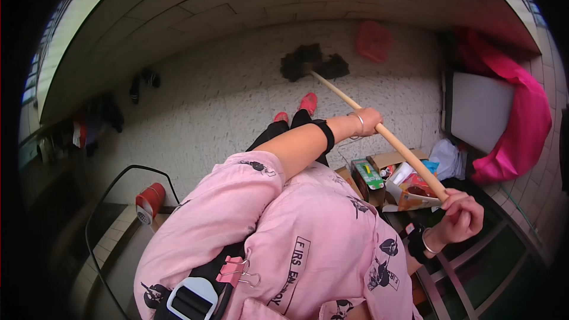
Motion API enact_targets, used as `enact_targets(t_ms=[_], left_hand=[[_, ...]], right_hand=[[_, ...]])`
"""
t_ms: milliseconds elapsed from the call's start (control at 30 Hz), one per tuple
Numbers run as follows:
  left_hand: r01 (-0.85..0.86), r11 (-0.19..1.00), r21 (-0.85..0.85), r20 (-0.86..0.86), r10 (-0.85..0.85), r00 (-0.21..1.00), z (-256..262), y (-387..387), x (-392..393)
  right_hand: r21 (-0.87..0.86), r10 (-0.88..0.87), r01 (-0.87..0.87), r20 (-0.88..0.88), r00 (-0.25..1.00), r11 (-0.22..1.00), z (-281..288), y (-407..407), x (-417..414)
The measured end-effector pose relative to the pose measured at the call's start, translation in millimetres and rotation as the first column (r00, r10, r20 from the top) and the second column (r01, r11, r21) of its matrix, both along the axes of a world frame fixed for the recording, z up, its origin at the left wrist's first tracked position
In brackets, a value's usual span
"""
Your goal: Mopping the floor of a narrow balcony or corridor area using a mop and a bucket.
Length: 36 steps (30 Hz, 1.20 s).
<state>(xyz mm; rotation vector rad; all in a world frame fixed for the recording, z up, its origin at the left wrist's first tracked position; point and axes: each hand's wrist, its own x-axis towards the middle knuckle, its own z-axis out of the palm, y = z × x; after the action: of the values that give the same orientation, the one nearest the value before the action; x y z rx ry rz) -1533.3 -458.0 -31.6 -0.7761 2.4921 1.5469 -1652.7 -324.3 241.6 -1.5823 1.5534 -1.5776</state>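
A mop's pale wooden handle (411, 158) runs slantwise in front of me, from lower right to upper left. My left hand (370, 121) grips it partway along, with my left arm reaching across my body. At the handle's upper end, my right hand (463, 215) curls its fingers around the tip. The dark, shaggy mop head (302, 60) lies spread on the speckled tile floor (240, 98), beyond my feet in red shoes (307, 103).
A red plastic item (374, 41) sits right of the mop head. Rightward are an open cardboard box (393, 202) of packages, a white plastic bag (446, 160), and a grey panel (480, 106) beside bright pink cloth (531, 129). Striped footwear (134, 89) and a red container (151, 200) are leftward.
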Motion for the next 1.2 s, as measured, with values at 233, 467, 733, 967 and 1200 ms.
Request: enact_targets(t_ms=[233,467,733,967,1200], left_hand=[[-0.233,0.964,-0.126,0.063,0.243,0.968,-24.6,-14.3,114.4],[-0.522,0.830,-0.199,0.108,0.548,0.830,-67.5,-0.9,245.1],[-0.528,0.791,-0.311,0.258,0.604,0.754,-101.6,39.2,313.8],[-0.298,0.950,-0.096,0.208,0.312,0.927,-56.6,54.6,216.6],[-0.068,0.994,-0.083,-0.004,0.068,0.998,-10.4,99.3,104.0]], right_hand=[[0.022,0.129,-0.137,0.234,0.964,0.990,-41.9,-44.6,51.0],[0.114,0.247,-0.310,0.377,0.893,0.944,-98.1,-71.6,126.8],[0.385,0.180,-0.404,0.500,0.847,0.830,-127.1,-46.5,180.6],[0.405,-0.045,-0.140,0.415,0.909,0.904,-71.2,6.9,113.9],[0.267,-0.145,0.103,0.141,0.979,0.958,5.6,89.7,72.3]])
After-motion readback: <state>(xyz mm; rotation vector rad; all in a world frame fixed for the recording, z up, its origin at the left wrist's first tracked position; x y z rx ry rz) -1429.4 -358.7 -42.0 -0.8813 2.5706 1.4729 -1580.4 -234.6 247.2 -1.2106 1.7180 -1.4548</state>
